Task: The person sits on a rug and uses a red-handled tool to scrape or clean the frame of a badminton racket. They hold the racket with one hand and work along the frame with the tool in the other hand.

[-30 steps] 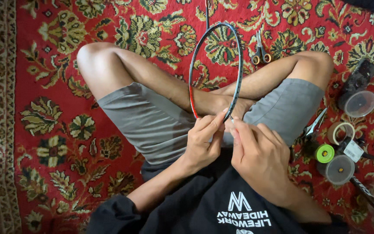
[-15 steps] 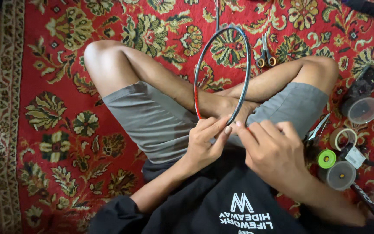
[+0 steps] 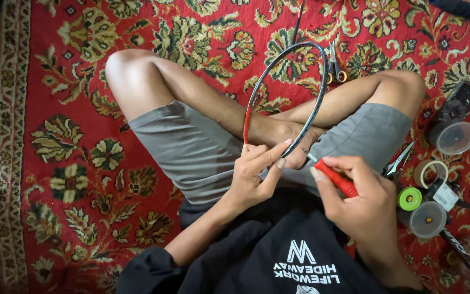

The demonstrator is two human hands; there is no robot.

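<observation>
Person sits cross-legged on a red floral carpet [image 3: 55,163], an unstrung racket frame [image 3: 286,98] lying across the lap, head pointing away from the body.

Left hand [image 3: 254,174] pinches the near end of the frame between thumb and fingers, low on the hoop by the red section. Right hand [image 3: 354,196] is closed round a red-handled awl [image 3: 330,175], its thin metal tip aimed at the hoop close to the left fingertips.

Risks, as judged:
- Tip sits just beside the left fingers and over a bare foot; a slip off the smooth hoop could jab skin.
- Frame is held at one end only, the far end resting on shins; a hard push could twist it or let it roll.
- Levering sideways could bend the slim tip or chip the frame's finish.
- Small items lie near the right knee; a jerk of the elbow could scatter them.

Materials and shapes:
- Frame: thin, glossy oval hoop, dark with a red patch; rigid-looking.
- Awl: short rounded grip, probably plastic; fine steel spike.
- Scissors [image 3: 334,68] on the carpet beyond the hoop; pliers [image 3: 397,163] by the right thigh.
- Green reel [image 3: 409,198], tape roll [image 3: 430,173], round clear lids [image 3: 455,138]: light, smooth.
- Carpet: woven, matte pile.
- Grey shorts, black top: soft cloth.
</observation>
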